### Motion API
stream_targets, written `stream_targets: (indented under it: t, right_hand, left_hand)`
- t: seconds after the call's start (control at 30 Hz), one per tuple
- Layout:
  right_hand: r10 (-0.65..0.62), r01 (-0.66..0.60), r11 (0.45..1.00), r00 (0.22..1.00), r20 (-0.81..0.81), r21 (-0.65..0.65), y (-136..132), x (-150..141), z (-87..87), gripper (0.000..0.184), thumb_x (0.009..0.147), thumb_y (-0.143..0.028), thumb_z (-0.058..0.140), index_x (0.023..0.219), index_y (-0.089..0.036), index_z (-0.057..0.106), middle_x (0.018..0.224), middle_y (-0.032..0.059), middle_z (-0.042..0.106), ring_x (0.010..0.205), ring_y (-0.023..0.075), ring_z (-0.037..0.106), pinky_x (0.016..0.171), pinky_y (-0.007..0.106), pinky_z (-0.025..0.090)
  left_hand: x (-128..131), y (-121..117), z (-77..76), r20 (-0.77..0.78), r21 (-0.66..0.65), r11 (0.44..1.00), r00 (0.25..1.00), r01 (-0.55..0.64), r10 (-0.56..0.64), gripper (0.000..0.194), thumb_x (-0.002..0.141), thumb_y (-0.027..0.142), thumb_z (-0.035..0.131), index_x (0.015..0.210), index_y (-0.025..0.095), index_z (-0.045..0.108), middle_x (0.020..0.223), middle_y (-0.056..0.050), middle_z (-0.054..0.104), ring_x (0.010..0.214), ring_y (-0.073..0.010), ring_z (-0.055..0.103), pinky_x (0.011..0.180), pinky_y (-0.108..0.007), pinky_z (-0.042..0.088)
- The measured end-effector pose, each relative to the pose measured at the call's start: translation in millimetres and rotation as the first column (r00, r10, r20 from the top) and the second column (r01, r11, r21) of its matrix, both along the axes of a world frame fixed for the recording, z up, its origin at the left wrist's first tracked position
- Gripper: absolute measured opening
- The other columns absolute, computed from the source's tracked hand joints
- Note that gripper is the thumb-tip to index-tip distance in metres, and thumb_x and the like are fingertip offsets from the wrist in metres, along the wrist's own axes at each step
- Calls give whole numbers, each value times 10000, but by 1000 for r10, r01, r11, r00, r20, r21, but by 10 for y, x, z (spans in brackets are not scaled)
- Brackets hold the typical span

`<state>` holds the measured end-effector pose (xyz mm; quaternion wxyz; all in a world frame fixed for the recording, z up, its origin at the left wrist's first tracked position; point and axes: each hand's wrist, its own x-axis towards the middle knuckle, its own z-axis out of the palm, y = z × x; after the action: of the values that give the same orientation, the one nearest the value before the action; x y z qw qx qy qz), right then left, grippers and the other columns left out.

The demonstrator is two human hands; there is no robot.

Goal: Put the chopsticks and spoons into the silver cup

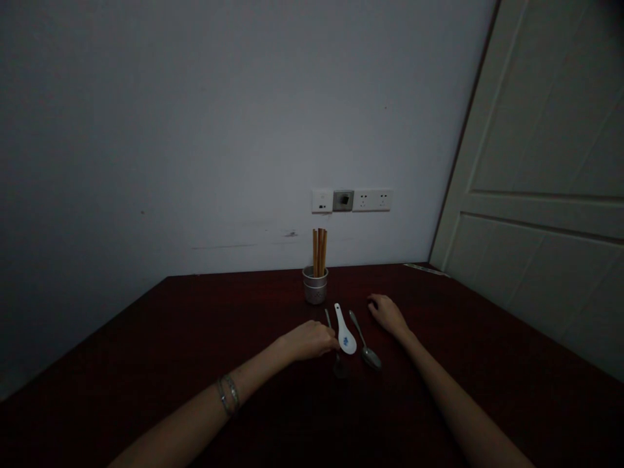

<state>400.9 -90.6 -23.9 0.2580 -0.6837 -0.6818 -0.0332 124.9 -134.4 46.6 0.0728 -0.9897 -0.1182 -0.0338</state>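
My left hand (314, 340) is closed in a pinch around a slim piece of metal cutlery (327, 317). Its handle end sticks out beyond my fingers, while the dark lower end is too dim to tell spoon from fork. Just right of those fingertips lies a white soup spoon (346, 339) with a blue mark in its bowl. Beside that is a metal spoon (370, 357), bowl toward me. My right hand (389, 313) rests on the table to the right of the spoons, holding nothing, its fingers loosely bent and apart from them.
A metal cup (315, 290) with several wooden chopsticks (320, 252) stands behind the cutlery on the dark red table (234, 312). The wall behind carries sockets (372, 200) and a switch plate (343, 200). A pale panelled door (546, 149) borders the right side.
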Motion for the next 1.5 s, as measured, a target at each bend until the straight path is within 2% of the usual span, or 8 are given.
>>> stream_targets:
  t: [0.37,0.53,0.7,0.87,1.0,1.1,1.3,1.5]
  right_hand:
    - [-2,2,1000,999,-34,-8,1,-1,1,324,793,-167,444,1054,-116,628,1102,122,623,1061,213,540,931,296,373]
    - [8,-7,1000,999,-33,7,29,21,-45,329,794,-175,443,1057,-96,625,1103,140,620,1072,217,536,933,303,374]
    - [9,-9,1000,1000,-20,2,18,7,-25,329,799,-173,433,1047,-78,627,1095,147,621,1058,222,540,927,302,377]
    - [5,-5,1000,1000,-25,-4,-5,-14,4,323,798,-175,432,1041,-113,635,1080,125,631,1050,212,546,921,292,379]
    - [4,-4,1000,1000,-20,1,6,-8,-10,328,801,-184,426,1042,-102,633,1080,130,629,1045,216,548,925,292,377]
    - [3,-3,1000,1000,-17,9,16,-2,-23,327,799,-184,432,1041,-88,630,1080,145,627,1032,225,553,918,301,382]
    - [10,-10,1000,1000,-17,15,5,0,-20,328,809,-196,419,1035,-85,629,1077,147,626,1029,226,553,905,301,393]
    - [6,-5,1000,1000,-25,15,4,-7,-17,326,795,-172,439,1049,-95,628,1091,144,624,1052,216,547,931,297,376]
  left_hand:
    - [9,-16,77,-28,27,999,999,31,-30,156,795,118,521,814,191,658,753,-46,655,660,-155,628,536,-213,414]
    - [-13,-20,150,4,-81,996,999,41,-40,203,809,105,502,886,197,667,790,-53,665,707,-146,623,595,-210,423]
    - [-64,16,310,172,-293,955,985,43,8,189,838,164,503,925,172,672,839,-61,677,762,-131,613,690,-204,429]
    - [-116,50,536,371,-546,838,899,6,235,172,809,225,551,875,143,688,754,-44,661,607,-91,573,598,-194,432]
    - [-123,66,711,447,-781,624,719,23,532,186,741,262,610,790,97,680,615,-29,616,446,-67,506,467,-197,412]
    - [-114,48,860,469,-857,499,598,130,650,167,691,248,650,725,86,657,547,-17,591,430,-68,509,457,-202,427]
    - [-108,-50,1091,525,-851,439,472,288,708,175,628,240,697,677,86,630,524,-13,599,411,-65,512,439,-195,425]
    - [-118,-2,1074,492,-868,393,416,304,765,183,616,235,713,653,75,632,514,-18,589,422,-58,510,449,-188,431]
